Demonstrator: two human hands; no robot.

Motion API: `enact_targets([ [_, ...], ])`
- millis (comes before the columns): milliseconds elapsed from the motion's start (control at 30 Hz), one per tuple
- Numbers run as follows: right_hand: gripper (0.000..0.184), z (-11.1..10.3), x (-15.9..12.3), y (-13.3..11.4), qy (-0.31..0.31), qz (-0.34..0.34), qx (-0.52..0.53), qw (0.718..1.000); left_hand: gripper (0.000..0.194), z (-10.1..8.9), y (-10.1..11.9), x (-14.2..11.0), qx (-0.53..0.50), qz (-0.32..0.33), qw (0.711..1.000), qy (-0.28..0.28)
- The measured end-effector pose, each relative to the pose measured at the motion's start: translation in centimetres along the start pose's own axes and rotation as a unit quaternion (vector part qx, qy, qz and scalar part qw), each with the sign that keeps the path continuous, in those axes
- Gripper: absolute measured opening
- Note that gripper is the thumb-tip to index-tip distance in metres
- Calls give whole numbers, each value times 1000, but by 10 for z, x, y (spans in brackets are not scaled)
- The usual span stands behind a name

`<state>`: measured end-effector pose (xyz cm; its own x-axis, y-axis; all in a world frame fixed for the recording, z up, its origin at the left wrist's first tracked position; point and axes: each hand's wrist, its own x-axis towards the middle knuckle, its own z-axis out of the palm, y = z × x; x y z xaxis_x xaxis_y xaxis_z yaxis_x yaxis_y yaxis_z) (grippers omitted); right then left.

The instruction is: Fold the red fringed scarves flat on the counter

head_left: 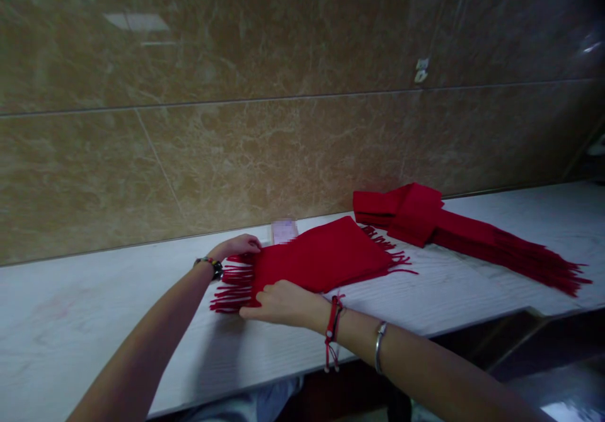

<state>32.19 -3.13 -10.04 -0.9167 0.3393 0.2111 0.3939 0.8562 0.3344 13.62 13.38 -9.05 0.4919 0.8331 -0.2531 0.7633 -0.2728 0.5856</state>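
A folded red scarf (pixel 321 255) lies flat on the white counter, with fringe at its left and right ends. My left hand (pixel 240 245) is closed on its far left corner, just above the fringe. On the near edge, close to the same end, my right hand (pixel 286 303) pinches the cloth between thumb and bent fingers. The fingertips of both hands are partly hidden. Farther right lies a second red scarf (pixel 418 214), looped over itself in a loose knot, its fringed tail stretching toward the right; neither hand touches it.
The white wood-grain counter (pixel 104 321) runs along a brown marbled tile wall (pixel 265 151). A small pale card or packet (pixel 284 230), partly blurred, sits by the wall behind the folded scarf. A white wall fitting (pixel 421 70) is higher up. Dark space lies below the counter's front edge.
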Motion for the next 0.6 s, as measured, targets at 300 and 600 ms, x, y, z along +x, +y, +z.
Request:
enact_targets([
  [300, 17, 9, -6, 16, -26, 58, 48, 997, 39, -3, -11, 1, -26, -12, 1000, 7],
  [600, 13, 4, -5, 13, 49, 146, 40, 987, 29, -8, -3, -7, -103, 17, 994, 14],
])
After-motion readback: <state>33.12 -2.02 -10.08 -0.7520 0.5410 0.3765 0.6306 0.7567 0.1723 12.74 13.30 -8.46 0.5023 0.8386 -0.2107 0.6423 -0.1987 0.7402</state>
